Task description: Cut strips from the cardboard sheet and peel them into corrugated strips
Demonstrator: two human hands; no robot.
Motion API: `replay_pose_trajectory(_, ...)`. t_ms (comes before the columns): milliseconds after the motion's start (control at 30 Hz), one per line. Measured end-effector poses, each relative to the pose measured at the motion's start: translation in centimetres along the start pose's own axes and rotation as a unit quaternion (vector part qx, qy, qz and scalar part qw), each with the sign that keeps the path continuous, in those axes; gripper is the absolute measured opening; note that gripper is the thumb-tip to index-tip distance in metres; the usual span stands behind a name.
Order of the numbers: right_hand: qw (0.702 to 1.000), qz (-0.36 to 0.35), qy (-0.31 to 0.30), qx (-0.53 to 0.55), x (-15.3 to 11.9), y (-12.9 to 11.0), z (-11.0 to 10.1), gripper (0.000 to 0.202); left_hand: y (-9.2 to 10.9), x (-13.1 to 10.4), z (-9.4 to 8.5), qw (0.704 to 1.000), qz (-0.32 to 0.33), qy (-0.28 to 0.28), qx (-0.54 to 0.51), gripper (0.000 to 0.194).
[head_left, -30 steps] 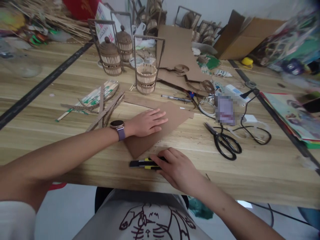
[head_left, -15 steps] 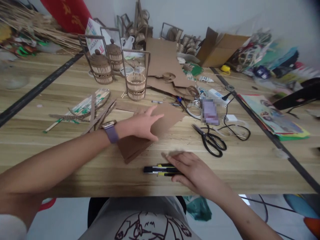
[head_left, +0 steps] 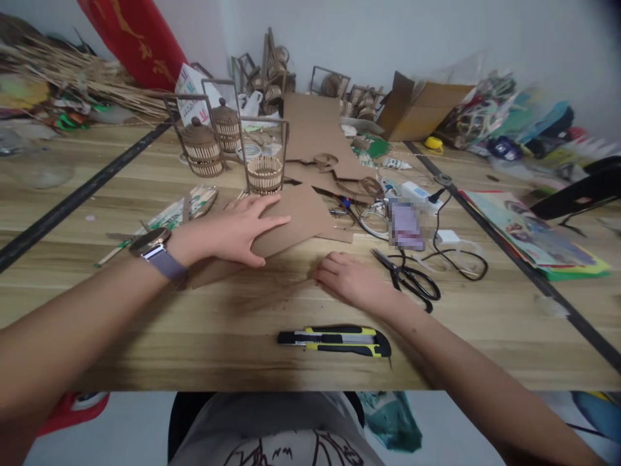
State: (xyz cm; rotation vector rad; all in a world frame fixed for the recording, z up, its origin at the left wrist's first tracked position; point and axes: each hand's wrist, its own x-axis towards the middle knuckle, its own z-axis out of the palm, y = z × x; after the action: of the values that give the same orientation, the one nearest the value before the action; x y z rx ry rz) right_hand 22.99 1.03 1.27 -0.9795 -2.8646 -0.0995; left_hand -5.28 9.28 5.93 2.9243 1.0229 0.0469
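Left hand [head_left: 233, 230] lying flat on a brown cardboard piece [head_left: 295, 217] in the middle of the frame, fingers spread apart, pressing down and not closed on anything. Purple watch [head_left: 158, 252] on that wrist. Right hand [head_left: 352, 281] resting on the wooden table [head_left: 145, 323] just right of the middle, fingers loose and a bit curled, fingertips near the cardboard's lower edge, holding nothing. Black and yellow knife [head_left: 334, 340] lying alone near the bottom middle, close to the table edge, just below the right hand and not touched. Black scissors [head_left: 412, 278] right of the right hand, lying flat. Small woven basket [head_left: 264, 173] standing above the cardboard, upper middle. Two more lidded baskets [head_left: 206, 145] to its left. Black cable [head_left: 460, 255] at the right.
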Motion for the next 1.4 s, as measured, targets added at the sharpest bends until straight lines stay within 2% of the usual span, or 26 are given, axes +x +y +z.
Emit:
replay_pose_trajectory(100, 0.989, 0.037, 0.075, 0.12, -2.3, -0.3, -2.6, 0.025, 0.4, 0.1, 0.8, 1.0, -0.005, -0.021, 0.003, 0.089)
replay_pose_trajectory(167, 0.945, 0.131, 0.149, 0.26, -3.3, -0.3, -4.2, 0.023, 1.0, 0.4, 1.5, 0.998, 0.014, -0.057, -0.007, 0.088)
replay_pose_trajectory(200, 0.902, 0.195, 0.184, 0.337, -3.5, -0.3, -4.7, 0.024, 1.4, 0.6, 1.9, 0.996, 0.029, -0.078, -0.017, 0.087)
replay_pose_trajectory(233, 0.846, 0.256, 0.216, 0.415, -3.5, -0.3, -5.0, 0.025, 1.7, 0.8, 2.3, 0.993, 0.047, -0.101, -0.033, 0.086)
replay_pose_trajectory(267, 0.776, 0.311, 0.251, 0.489, -3.3, -0.3, -5.0, 0.028, 2.1, 0.9, 2.6, 0.989, 0.065, -0.125, -0.051, 0.084)
replay_pose_trajectory(300, 0.706, 0.348, 0.269, 0.555, -2.9, -0.3, -4.8, 0.031, 2.4, 1.1, 2.9, 0.986, 0.076, -0.135, -0.069, 0.08)
replay_pose_trajectory(333, 0.649, 0.372, 0.274, 0.604, -2.4, -0.3, -4.4, 0.033, 2.9, 1.2, 3.0, 0.983, 0.083, -0.132, -0.092, 0.074)
replay_pose_trajectory(367, 0.611, 0.389, 0.275, 0.632, -1.9, -0.4, -4.0, 0.035, 3.5, 1.3, 3.0, 0.982, 0.081, -0.117, -0.124, 0.065)
replay_pose_trajectory(433, 0.571, 0.396, 0.285, 0.66, -0.7, -0.6, -3.0, 0.035, 5.1, 1.1, 2.7, 0.968, 0.063, -0.073, -0.232, 0.049)
replay_pose_trajectory(500, 0.562, 0.387, 0.29, 0.672, 0.5, -1.0, -2.2, 0.034, 7.2, 0.9, 2.3, 0.923, 0.023, -0.049, -0.381, 0.041)
replay_pose_trajectory(600, 0.574, 0.366, 0.281, 0.677, 2.0, -1.5, -1.6, 0.032, 10.2, 0.5, 2.4, 0.806, -0.072, -0.066, -0.584, 0.046)
replay_pose_trajectory(633, 0.583, 0.36, 0.275, 0.674, 2.3, -1.6, -1.6, 0.031, 10.8, 0.4, 2.6, 0.766, -0.094, -0.072, -0.632, 0.045)
replay_pose_trajectory(700, 0.616, 0.356, 0.262, 0.652, 2.5, -1.8, -1.8, 0.03, 11.5, 0.3, 3.1, 0.709, -0.127, -0.068, -0.691, 0.045)
replay_pose_trajectory(733, 0.645, 0.355, 0.25, 0.629, 2.2, -1.9, -1.9, 0.03, 11.5, 0.1, 3.4, 0.689, -0.139, -0.061, -0.708, 0.047)
replay_pose_trajectory(767, 0.687, 0.348, 0.228, 0.596, 1.8, -2.2, -2.1, 0.03, 11.4, 0.0, 3.6, 0.675, -0.15, -0.051, -0.721, 0.048)
replay_pose_trajectory(833, 0.794, 0.303, 0.152, 0.505, 0.3, -2.9, -2.5, 0.029, 10.8, -0.4, 3.9, 0.654, -0.177, -0.027, -0.735, 0.049)
replay_pose_trajectory(867, 0.853, 0.246, 0.085, 0.453, -0.7, -3.4, -2.7, 0.034, 10.5, -0.6, 4.0, 0.646, -0.193, -0.013, -0.738, 0.049)
replay_pose_trajectory(900, 0.897, 0.172, 0.02, 0.406, -1.6, -4.0, -2.7, 0.043, 10.3, -0.8, 4.0, 0.642, -0.208, -0.001, -0.738, 0.048)
replay_pose_trajectory(933, 0.925, 0.111, -0.035, 0.362, -2.4, -4.7, -2.6, 0.047, 10.1, -0.9, 4.1, 0.641, -0.22, 0.01, -0.735, 0.047)
replay_pose_trajectory(967, 0.942, 0.088, -0.072, 0.315, -3.1, -5.3, -2.5, 0.045, 10.1, -1.0, 4.1, 0.644, -0.231, 0.019, -0.729, 0.045)
replay_pose_trajectory(1067, 0.963, 0.086, -0.112, 0.228, -3.4, -6.5, -1.4, 0.037, 10.3, -1.3, 4.0, 0.675, -0.241, 0.044, -0.696, 0.042)
replay_pose_trajectory(1233, 0.981, 0.1, -0.086, 0.141, -0.4, -6.0, 0.4, 0.035, 11.1, -1.7, 3.5, 0.724, -0.208, 0.064, -0.655, 0.04)
replay_pose_trajectory(1300, 0.98, 0.123, -0.078, 0.136, 0.7, -5.6, 0.7, 0.033, 11.3, -1.8, 3.5, 0.731, -0.191, 0.065, -0.652, 0.04)
replay_pose_trajectory(1400, 0.971, 0.161, -0.072, 0.159, 1.5, -5.4, 0.7, 0.035, 11.6, -1.9, 3.7, 0.713, -0.194, 0.075, -0.67, 0.04)
